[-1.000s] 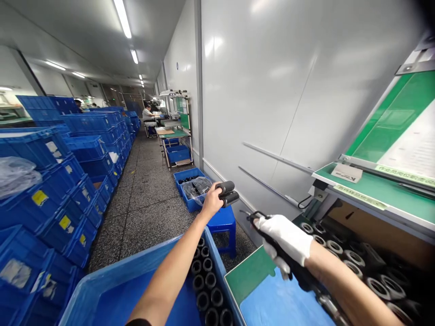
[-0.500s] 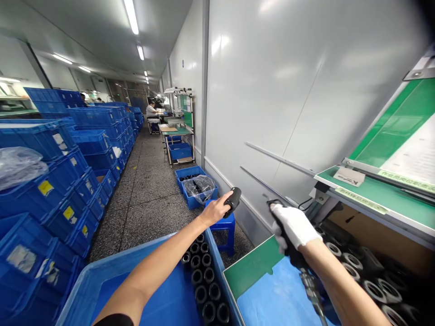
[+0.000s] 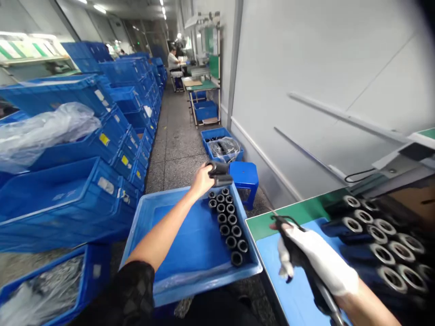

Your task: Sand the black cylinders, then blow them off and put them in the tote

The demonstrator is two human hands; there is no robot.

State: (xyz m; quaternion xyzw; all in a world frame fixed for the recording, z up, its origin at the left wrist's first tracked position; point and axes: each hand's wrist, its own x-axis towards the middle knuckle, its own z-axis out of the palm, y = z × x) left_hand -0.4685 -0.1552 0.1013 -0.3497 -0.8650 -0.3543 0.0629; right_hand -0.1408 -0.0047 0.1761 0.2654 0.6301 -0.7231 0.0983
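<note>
My bare left hand (image 3: 201, 179) is closed around two black cylindrical tubes (image 3: 218, 174), held over the far end of a light blue tray (image 3: 176, 235). Several black tubes (image 3: 228, 226) stand upright in two rows along the tray's right side. My right hand (image 3: 307, 256), in a white glove, grips a black pistol-shaped tool (image 3: 299, 258) with a hose running back toward me, above the blue mat (image 3: 285, 280) on the green bench.
Several black tubes with metal ends (image 3: 377, 235) lie on the bench at right. Stacked blue crates (image 3: 84, 149) line the left side. A blue stool (image 3: 246, 174) and a blue bin with a plastic bag (image 3: 222, 145) stand by the wall. A person sits far down the aisle (image 3: 173, 59).
My view has tipped downward. My left hand has lowered the tubes from beside the stool to just over the tray's far end. My right hand with the tool has dropped toward the blue mat.
</note>
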